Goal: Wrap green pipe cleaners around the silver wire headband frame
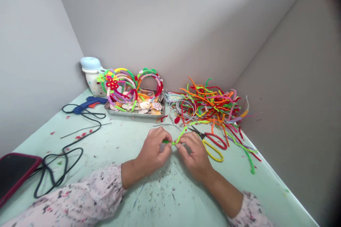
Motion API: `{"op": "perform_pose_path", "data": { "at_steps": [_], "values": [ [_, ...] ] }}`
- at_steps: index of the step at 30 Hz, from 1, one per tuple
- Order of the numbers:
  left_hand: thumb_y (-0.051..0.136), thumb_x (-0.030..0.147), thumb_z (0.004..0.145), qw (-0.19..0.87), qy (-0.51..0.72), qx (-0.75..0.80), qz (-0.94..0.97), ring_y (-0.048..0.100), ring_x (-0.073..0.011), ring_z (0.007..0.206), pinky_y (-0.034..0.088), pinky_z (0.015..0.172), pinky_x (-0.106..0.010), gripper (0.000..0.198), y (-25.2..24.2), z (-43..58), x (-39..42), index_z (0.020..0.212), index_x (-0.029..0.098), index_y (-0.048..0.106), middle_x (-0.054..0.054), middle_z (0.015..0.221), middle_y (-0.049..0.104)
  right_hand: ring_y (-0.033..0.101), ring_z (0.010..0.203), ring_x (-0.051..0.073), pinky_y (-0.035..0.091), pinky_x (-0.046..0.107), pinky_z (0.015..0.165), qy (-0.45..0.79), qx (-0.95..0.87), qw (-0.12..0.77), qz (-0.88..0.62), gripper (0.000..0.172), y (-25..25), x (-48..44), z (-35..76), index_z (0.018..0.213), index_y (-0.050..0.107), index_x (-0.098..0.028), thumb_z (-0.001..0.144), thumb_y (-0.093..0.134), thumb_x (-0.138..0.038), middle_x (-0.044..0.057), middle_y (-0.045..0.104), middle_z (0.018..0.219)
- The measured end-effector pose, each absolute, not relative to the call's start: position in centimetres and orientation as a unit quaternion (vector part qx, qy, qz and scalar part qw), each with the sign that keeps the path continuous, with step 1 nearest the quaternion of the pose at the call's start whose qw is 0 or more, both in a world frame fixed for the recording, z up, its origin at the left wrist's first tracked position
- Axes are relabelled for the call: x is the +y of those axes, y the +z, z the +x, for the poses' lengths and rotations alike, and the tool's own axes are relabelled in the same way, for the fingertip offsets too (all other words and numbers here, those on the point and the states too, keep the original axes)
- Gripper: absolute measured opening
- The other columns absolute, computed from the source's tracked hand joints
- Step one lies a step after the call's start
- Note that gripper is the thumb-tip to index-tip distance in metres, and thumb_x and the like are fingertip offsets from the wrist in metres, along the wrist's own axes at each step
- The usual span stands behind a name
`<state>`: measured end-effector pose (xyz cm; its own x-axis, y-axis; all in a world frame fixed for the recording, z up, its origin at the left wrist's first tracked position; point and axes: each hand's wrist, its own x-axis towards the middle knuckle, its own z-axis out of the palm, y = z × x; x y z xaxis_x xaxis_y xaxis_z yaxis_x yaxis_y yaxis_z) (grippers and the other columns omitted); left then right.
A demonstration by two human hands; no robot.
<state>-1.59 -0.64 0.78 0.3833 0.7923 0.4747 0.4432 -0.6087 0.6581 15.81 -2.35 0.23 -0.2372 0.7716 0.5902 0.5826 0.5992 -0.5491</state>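
Both hands meet over the middle of the table, pinching a bright green pipe cleaner (181,134). My left hand (155,146) grips a darker green end of it between thumb and forefinger. My right hand (194,152) pinches it close beside, and a lighter yellow-green length rises past the fingers to the upper right. Whether the two greens are one piece or two joined pieces, I cannot tell. Right behind my right hand lie scissors (210,139) with one red and one yellow handle, blades apart. A thin grey wire (168,125) runs behind the fingers.
At the back, a metal tray (133,114) holds shells and colourful wrapped hoops (124,92). Right of it spreads a heap of pipe cleaners (213,101). A blue glue gun (89,103), its black cord (65,149), a lidded jar (93,78) and a phone (18,173) occupy the left.
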Motion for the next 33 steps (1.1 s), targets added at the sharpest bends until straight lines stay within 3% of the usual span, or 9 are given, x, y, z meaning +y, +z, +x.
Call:
{"op": "perform_pose_path", "data": {
  "at_steps": [33],
  "values": [
    [0.052, 0.013, 0.077, 0.218, 0.375, 0.38, 0.817, 0.053, -0.0181, 0.08, 0.038, 0.078, -0.034, 0.006, 0.74, -1.33, -0.61, 0.078, 0.019, 0.054, -0.002, 0.079, 0.058, 0.046, 0.08, 0.02, 0.037, 0.037, 0.078, 0.136, -0.782, 0.385, -0.471, 0.016, 0.07, -2.48, 15.57, 0.078, 0.049, -0.02, 0.092, 0.041, -0.019, 0.003, 0.051, 0.078]
  ]
}}
